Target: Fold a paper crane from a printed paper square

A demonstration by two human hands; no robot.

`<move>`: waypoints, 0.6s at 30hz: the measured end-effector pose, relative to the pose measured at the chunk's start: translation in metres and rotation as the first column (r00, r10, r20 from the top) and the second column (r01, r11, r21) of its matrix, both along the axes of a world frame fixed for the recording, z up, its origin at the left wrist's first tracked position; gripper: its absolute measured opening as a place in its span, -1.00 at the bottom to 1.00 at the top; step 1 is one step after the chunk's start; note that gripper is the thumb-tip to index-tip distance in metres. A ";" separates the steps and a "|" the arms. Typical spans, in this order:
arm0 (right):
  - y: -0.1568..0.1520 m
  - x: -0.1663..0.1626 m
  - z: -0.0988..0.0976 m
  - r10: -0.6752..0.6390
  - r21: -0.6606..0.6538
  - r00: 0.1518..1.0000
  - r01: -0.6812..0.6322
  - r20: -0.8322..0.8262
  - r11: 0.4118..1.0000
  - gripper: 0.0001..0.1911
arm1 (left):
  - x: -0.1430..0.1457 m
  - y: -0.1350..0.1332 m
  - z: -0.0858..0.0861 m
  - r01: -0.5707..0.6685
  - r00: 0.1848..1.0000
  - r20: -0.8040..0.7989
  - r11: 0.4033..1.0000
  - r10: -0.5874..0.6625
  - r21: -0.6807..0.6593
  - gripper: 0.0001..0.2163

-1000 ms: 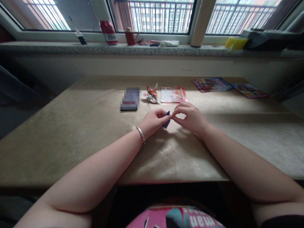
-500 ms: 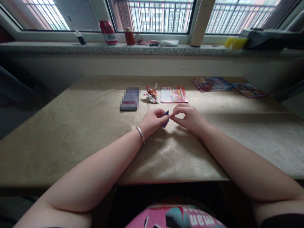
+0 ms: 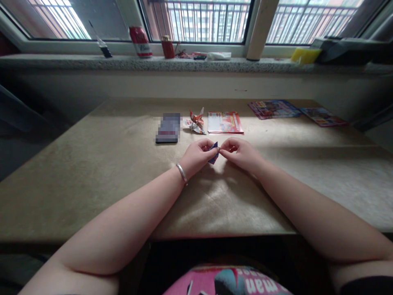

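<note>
Two bare hands meet over a counter (image 3: 92, 176), at work on one small folded blue paper (image 3: 213, 159) that sits just on the near side of a single red-and-white paper stack (image 3: 225, 123). The left hand (image 3: 198, 156), a lone silver bracelet (image 3: 181, 173) at its wrist, is curled with thumb and fingers closed on the paper. The right hand (image 3: 242, 153) has thumb and forefinger pinched together on the paper's right-hand edge, its other fingers loosely bent. The blue paper thus lies between both sets of fingertips, touching each.

One folded paper figure (image 3: 196, 123) stands just left of the stack, and one dark, pixelated rectangular object (image 3: 168, 128) lies farther left. Two groups of colorful printed sheets, one larger (image 3: 274, 109) and one smaller (image 3: 324, 117), rest to the stack's right. The counter spreads wide on both sides of the stack; its back edge runs near behind it, its front edge well apart, beneath the forearms.
</note>
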State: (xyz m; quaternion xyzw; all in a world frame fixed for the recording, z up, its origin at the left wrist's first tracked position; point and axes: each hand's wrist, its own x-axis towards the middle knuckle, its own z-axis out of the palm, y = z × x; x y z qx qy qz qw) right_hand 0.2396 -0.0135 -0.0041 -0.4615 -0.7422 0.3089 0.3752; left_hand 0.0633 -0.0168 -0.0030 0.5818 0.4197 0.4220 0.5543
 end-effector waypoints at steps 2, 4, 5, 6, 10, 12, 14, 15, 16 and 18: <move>-0.001 -0.001 0.000 -0.006 -0.008 1.000 0.005 -0.010 1.000 -0.83 | 0.000 0.000 0.000 0.001 1.000 0.004 1.000 -0.001 0.000 -0.74; -0.002 -0.002 0.001 -0.007 -0.008 1.000 0.007 -0.020 1.000 -0.83 | 0.000 0.000 0.000 0.003 1.000 0.007 1.000 -0.003 0.007 -0.76; -0.002 -0.002 0.001 -0.010 -0.003 1.000 0.010 -0.024 1.000 -0.83 | 0.001 0.000 0.001 0.003 1.000 0.007 1.000 -0.003 0.011 -0.76; -0.003 -0.002 0.002 -0.013 0.005 1.000 0.013 -0.026 1.000 -0.84 | 0.001 0.000 0.001 0.004 1.000 0.005 1.000 -0.004 0.014 -0.76; -0.004 -0.003 0.005 -0.009 0.023 1.000 0.009 -0.017 1.000 -0.85 | 0.001 -0.001 0.002 0.004 1.000 -0.022 1.000 -0.004 0.019 -0.78; -0.005 -0.003 0.006 0.003 0.041 1.000 -0.002 -0.012 0.999 -0.85 | 0.001 -0.001 0.001 0.007 1.000 -0.030 1.000 -0.007 0.020 -0.79; -0.006 -0.003 0.007 0.012 0.075 1.000 -0.012 0.003 0.997 -0.86 | 0.002 0.000 0.000 0.013 0.999 -0.031 1.000 -0.012 0.027 -0.82; -0.006 -0.004 0.008 0.018 0.092 1.000 -0.019 0.016 0.996 -0.87 | 0.002 0.000 0.000 0.016 0.999 -0.035 0.999 -0.015 0.036 -0.84; -0.007 -0.004 0.008 0.024 0.105 0.999 -0.027 0.029 0.994 -0.88 | 0.002 0.000 -0.001 0.019 0.999 -0.042 0.999 -0.017 0.048 -0.86; -0.008 -0.004 0.008 0.037 0.111 0.998 -0.042 0.048 0.993 -0.88 | 0.002 0.000 0.000 0.026 0.998 -0.051 0.998 -0.022 0.065 -0.89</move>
